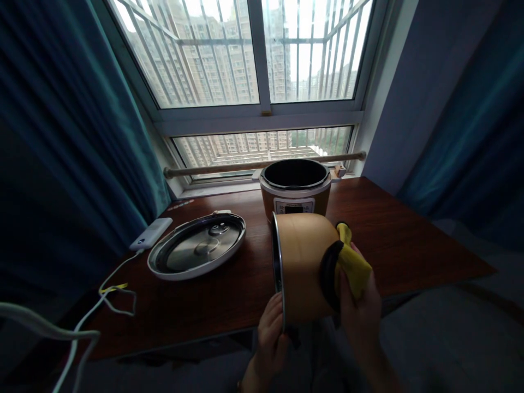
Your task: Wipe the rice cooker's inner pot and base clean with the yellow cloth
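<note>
An inner pot (305, 262) with a golden outside is tipped on its side above the front edge of the table, its opening facing left. My left hand (269, 335) grips its lower rim, fingers wrapped over the edge. A yellow cloth with black edging (355, 267) is bunched in my right hand (362, 303) and pressed against the base of the pot. Behind the pot stands an electric pressure cooker (268, 199), uncovered and showing a dark interior. Its round lid (200, 248) lies to the left, metal inner side up.
A white power bank (151, 233) with a white cable (88, 314) lies at the table's left side. The wooden table (409, 234) reaches to a barred window (262, 54). Blue curtains (73, 109) hang at both sides.
</note>
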### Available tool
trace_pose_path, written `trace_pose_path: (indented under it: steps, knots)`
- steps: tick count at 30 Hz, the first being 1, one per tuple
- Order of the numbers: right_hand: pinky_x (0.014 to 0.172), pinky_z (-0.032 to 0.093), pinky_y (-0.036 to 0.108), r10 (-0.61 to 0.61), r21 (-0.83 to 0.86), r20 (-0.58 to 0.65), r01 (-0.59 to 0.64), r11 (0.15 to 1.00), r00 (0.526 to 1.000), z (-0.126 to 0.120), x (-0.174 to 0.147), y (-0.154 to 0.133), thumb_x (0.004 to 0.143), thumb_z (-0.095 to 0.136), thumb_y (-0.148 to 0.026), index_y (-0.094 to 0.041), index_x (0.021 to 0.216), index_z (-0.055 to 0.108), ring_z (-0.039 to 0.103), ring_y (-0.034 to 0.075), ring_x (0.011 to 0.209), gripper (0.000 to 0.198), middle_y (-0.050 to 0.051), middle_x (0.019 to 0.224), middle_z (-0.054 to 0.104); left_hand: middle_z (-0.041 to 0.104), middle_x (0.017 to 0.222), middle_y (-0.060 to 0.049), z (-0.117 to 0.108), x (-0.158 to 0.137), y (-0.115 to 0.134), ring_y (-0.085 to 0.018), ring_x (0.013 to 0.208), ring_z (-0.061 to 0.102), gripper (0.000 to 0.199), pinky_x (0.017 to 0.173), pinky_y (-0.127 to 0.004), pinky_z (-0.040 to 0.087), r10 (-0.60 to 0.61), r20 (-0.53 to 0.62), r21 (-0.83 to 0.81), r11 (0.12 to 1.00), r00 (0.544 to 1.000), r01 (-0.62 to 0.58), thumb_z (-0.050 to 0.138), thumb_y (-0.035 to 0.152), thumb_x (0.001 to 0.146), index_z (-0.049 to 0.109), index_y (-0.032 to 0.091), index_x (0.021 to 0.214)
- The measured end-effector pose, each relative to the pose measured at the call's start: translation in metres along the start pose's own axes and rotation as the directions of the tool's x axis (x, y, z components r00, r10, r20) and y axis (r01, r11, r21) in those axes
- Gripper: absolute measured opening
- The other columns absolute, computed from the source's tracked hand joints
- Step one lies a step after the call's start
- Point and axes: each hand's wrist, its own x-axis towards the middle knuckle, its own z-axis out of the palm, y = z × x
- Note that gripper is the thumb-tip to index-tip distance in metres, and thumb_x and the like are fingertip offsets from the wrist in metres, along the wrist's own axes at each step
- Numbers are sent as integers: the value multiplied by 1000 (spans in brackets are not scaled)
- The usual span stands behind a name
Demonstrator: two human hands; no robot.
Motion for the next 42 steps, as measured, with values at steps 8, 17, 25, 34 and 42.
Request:
trace_pose_path:
  steps: [8,17,25,34,42]
  knots:
    - [101,32,52,-85,23,-48,86,996,995,5,-17,7,87,45,-28,-19,132,40,40,26,127,46,13,136,44,59,122,-15,-25,17,25,-24,114,55,41,90,-36,50,-173,20,103,980,985,170,42,26,90,48,15,128]
    - [99,36,51,-248,-122,21,248,961,969,-2,-16,-2,88,39,-23,-18,130,38,41,26,126,42,15,137,41,73,81,-7,-25,56,53,-17,69,68,36,60,-21,54,-387,-183,125,903,904,412,42,37,90,69,14,92]
    - [103,36,47,-451,-68,264,483,873,853,18,-9,-60,86,37,-18,-11,131,35,32,25,132,46,14,132,48,70,100,-11,1,-6,58,-18,89,67,32,78,-25,54,-413,-281,9,901,866,433,48,33,89,61,15,112]
    - [102,39,41,-494,-48,321,535,843,808,22,4,-70,84,38,-15,-15,128,40,46,21,123,43,10,124,57,71,90,-10,0,-6,46,-17,79,68,35,71,-25,55,-432,-267,-42,898,861,437,39,35,93,64,15,105]
    - [91,44,42,-200,-324,15,194,926,980,-2,19,-37,85,40,-23,-18,126,44,54,27,114,41,12,122,58,71,98,-12,17,-20,44,-21,91,67,43,76,-28,56,-292,-215,62,948,932,312,32,38,93,62,17,115]
